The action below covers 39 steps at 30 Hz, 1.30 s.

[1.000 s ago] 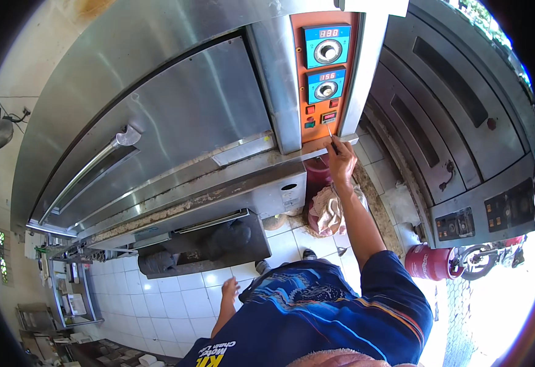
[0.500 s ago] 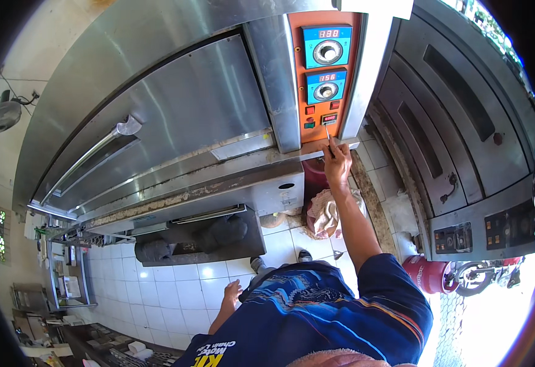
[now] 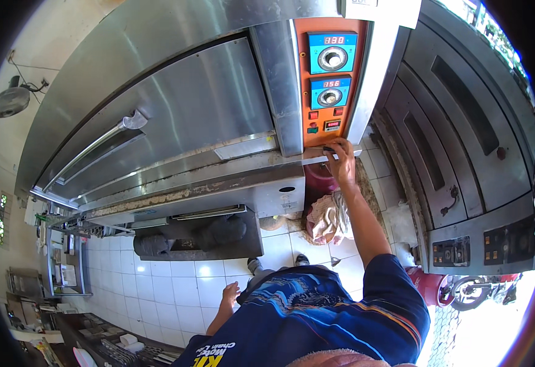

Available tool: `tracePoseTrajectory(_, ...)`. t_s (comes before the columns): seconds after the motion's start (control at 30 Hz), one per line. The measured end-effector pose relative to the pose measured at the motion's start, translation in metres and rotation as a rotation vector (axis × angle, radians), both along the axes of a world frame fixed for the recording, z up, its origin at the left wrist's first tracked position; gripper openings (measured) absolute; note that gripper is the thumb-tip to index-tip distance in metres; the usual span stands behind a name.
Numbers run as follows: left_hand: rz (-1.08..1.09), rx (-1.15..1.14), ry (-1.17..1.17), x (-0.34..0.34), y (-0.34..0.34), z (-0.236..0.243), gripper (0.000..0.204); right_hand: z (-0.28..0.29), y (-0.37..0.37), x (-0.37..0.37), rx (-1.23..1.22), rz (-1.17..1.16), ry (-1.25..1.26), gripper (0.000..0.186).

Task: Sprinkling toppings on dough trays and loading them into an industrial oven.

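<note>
At the foot of the orange control panel (image 3: pixel 325 136), my right hand (image 3: pixel 342 164) is closed on a slim, dark-handled tool (image 3: pixel 328 149). Its exact kind cannot be made out, and my fingers hide part of it. The hand is by the oven's metal ledge, just below the small timer display (image 3: pixel 332 125) and the red and green switches. Two blue temperature controllers with round dials, an upper one (image 3: pixel 332 54) and a lower one (image 3: pixel 330 93), sit above them. My left hand (image 3: pixel 230 293) hangs low beside my body, empty, with its fingers apart.
The steel deck oven (image 3: pixel 200 92) with its long door handle (image 3: pixel 90 150) fills the left. A second oven (image 3: pixel 432 122) stands to the right. Below the panel, a cloth (image 3: pixel 330 220) drapes near a red container (image 3: pixel 321 178). A red gas cylinder (image 3: pixel 429 286) stands behind my right arm.
My right hand has drawn down from the timer display to the ledge. The tool's thin tip no longer touches the panel. My left hand has hardly moved.
</note>
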State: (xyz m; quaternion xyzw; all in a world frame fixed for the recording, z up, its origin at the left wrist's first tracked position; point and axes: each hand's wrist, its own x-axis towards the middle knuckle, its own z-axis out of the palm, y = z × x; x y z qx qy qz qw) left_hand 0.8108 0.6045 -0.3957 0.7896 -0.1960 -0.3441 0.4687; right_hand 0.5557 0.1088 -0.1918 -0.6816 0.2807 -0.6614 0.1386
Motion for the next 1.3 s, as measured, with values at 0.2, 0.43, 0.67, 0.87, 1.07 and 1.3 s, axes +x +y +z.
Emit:
tracePoseTrajectory(0.2,-0.185,-0.072,-0.293,-0.031,0.015,0.020,0.046,-0.011,0.002,-0.007,0.138,-0.166,0.128,0.037)
tracePoseTrajectory(0.43,0.043,0.068,0.005,-0.002,0.005,-0.014,0.046,0.072,0.005,0.005,-0.065,-0.431,-0.192,0.083)
tracePoseTrajectory(0.67,0.322,0.155,0.287,0.014,-0.031,-0.022,0.046,0.078,-0.018,0.013,-0.051,-0.556,-0.189,0.111)
tracePoseTrajectory(0.87,0.333,0.218,0.294,0.044,-0.008,-0.079,0.046,0.074,-0.014,0.022,-0.019,-0.481,-0.244,0.113)
tracePoseTrajectory(1.07,0.342,0.255,0.299,0.028,0.005,-0.080,0.044,0.067,-0.018,0.025,0.023,-0.539,-0.250,0.112)
tracePoseTrajectory(1.3,0.444,0.066,0.374,0.023,-0.008,-0.033,0.051,0.071,-0.028,-0.003,0.084,-0.551,-0.354,0.108)
